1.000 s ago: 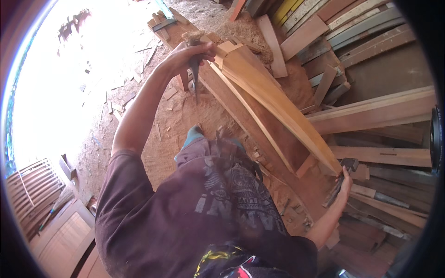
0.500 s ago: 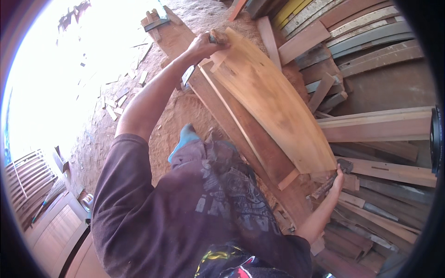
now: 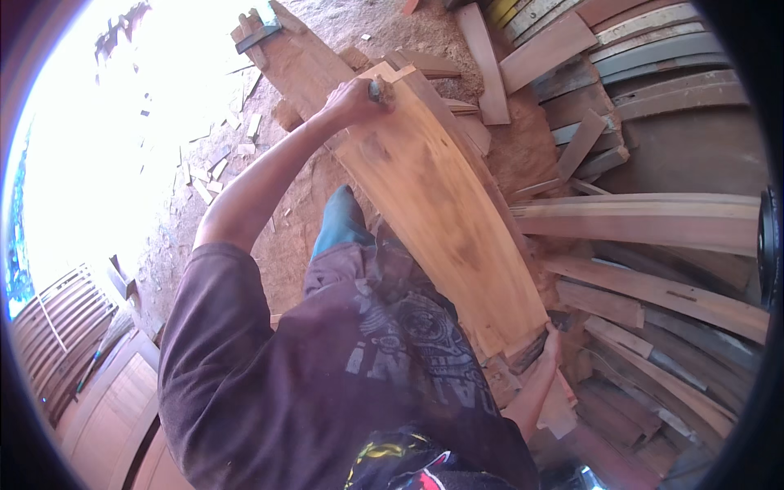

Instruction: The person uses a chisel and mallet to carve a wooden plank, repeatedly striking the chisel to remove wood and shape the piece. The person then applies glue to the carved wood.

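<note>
A long, pale wooden board [image 3: 445, 192] with darker grain patches lies slantwise in front of me, over a workbench plank [image 3: 306, 61]. My left hand [image 3: 357, 100] is closed at its far end, and a small dark-tipped object, too unclear to name, shows by the fingers. At the near right end my right hand [image 3: 549, 353] closes around the board's edge, together with a dark brown wooden piece [image 3: 531, 351]. A dark block-like head [image 3: 559, 320] sticks out beside the right fingers. The fingers beneath the board are hidden.
Stacked timber and planks [image 3: 653, 216] fill the right side. Sawdust and offcuts [image 3: 216, 167] cover the floor at left. Slatted wooden pieces [image 3: 61, 327] and a panelled door [image 3: 114, 400] stand at lower left. A clamp-like metal piece [image 3: 260, 37] sits on the far bench end.
Both hands have brought the pale board left and nearer to me, over the dark plank and the strip that showed beside it. Planks at its far right side have come into view.
</note>
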`<state>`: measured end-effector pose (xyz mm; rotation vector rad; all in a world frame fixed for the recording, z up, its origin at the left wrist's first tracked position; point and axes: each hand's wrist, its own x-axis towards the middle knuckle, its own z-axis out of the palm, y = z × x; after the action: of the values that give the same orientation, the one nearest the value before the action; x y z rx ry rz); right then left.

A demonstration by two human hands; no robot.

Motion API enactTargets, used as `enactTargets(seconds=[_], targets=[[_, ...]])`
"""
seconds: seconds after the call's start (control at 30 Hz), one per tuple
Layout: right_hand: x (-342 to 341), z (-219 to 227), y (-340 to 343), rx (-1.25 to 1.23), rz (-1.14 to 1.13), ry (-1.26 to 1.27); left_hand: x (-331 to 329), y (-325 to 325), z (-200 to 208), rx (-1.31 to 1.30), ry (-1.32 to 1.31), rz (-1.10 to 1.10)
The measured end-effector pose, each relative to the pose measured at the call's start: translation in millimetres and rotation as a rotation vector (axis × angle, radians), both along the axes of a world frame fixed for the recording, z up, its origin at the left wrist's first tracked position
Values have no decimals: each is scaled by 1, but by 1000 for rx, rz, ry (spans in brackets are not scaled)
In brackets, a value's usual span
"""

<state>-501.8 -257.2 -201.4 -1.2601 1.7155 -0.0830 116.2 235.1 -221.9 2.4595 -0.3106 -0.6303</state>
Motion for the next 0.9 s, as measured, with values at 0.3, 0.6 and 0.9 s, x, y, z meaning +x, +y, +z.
enactTargets(seconds=[0.3,0.6,0.9], targets=[[59,6,79,-777,184,281,26,21,26,10,-151,76],[257,35,202,-627,559,-52,18,58,-7,59,32,-29],[341,25,296,-682,936,56,20,124,-14,-370,-153,137]])
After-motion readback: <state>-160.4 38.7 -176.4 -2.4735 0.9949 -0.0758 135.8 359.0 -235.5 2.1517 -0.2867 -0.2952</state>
